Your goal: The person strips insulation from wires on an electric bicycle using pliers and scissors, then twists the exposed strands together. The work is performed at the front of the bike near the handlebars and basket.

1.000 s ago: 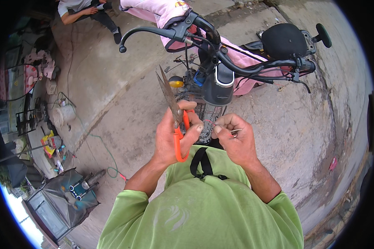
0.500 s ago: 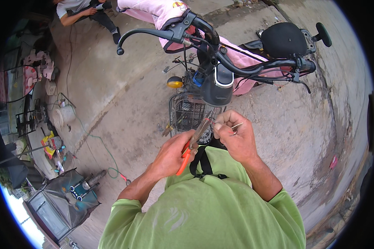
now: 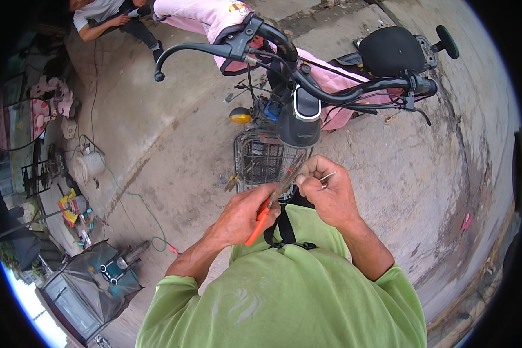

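My left hand (image 3: 238,217) is closed around a pair of pliers (image 3: 261,223) with orange handles. Their long metal jaws point up and away, and a small red bit shows at them, close to my right fingertips. My right hand (image 3: 330,197) pinches thin wire between thumb and fingers. One pale wire end (image 3: 329,176) sticks out to the right of the thumb, with a small reddish end below it. Whether the jaws grip the wire is too small to tell. Just beyond my hands are a black wire basket (image 3: 255,159) and a dark headlight housing (image 3: 299,130).
A two-wheeler's black handlebar (image 3: 342,97) spans ahead, with a pink cover (image 3: 197,14), an amber turn light (image 3: 240,115) and a black seat (image 3: 391,49). A person (image 3: 107,20) sits at the far left. A green cord (image 3: 148,211) crosses the concrete near a covered vehicle (image 3: 75,290).
My left hand and the pliers have shifted slightly right, nearer to my right fingers. My right hand keeps its pinch. The handlebar and basket appear slightly further left in the view.
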The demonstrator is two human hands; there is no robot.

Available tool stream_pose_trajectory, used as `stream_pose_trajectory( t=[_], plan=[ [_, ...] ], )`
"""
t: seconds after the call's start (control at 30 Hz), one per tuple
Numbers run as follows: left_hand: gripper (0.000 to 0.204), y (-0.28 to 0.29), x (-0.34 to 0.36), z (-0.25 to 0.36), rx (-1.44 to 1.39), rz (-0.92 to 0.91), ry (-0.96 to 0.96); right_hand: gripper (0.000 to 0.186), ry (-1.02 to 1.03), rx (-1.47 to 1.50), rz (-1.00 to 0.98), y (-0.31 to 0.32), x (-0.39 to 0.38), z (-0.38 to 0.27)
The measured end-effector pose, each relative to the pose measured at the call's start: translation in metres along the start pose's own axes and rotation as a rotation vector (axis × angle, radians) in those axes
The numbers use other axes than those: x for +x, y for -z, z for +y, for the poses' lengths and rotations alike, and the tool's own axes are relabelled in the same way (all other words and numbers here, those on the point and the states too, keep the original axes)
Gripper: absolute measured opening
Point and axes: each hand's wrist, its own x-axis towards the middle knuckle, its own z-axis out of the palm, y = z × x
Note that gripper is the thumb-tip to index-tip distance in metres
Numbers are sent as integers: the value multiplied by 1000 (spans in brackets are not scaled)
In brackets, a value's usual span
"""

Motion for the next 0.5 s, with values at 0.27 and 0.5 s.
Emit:
stream_pose_trajectory(
  t=[0.27, 0.5],
  plan=[
    [43, 0, 0, 0, -2, -12, 5, 2, -17, -3, -22, 2, 1, 3],
    [45, 2, -1, 4, -63, -49, 38, 2, -36, 2, -20, -1, 1, -1]
  ],
)
